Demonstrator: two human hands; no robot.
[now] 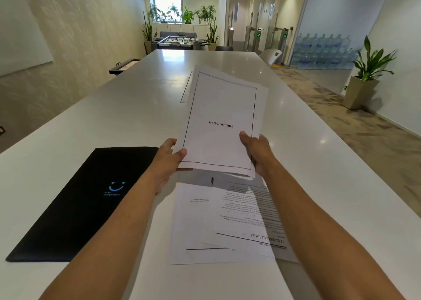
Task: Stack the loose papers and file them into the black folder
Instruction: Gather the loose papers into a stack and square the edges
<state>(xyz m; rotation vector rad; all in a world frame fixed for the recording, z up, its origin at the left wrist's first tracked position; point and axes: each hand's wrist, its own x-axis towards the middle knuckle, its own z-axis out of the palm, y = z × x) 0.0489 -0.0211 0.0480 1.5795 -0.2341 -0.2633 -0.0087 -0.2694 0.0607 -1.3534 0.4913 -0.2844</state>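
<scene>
Both hands hold a small stack of white papers (222,119) lifted above the white table (127,108); its top sheet has a black border and an upside-down heading. My left hand (169,157) grips the stack's near left corner, and my right hand (258,151) grips its near right edge. Below them, several more printed sheets (218,222) lie loosely overlapped on the table. The black folder (77,204), closed, with a blue smile logo, lies flat to the left of those sheets.
A recessed panel (185,90) sits in the table's middle, partly hidden behind the held papers. A white chair (272,56) stands at the far right side. A potted plant (364,76) stands on the floor to the right.
</scene>
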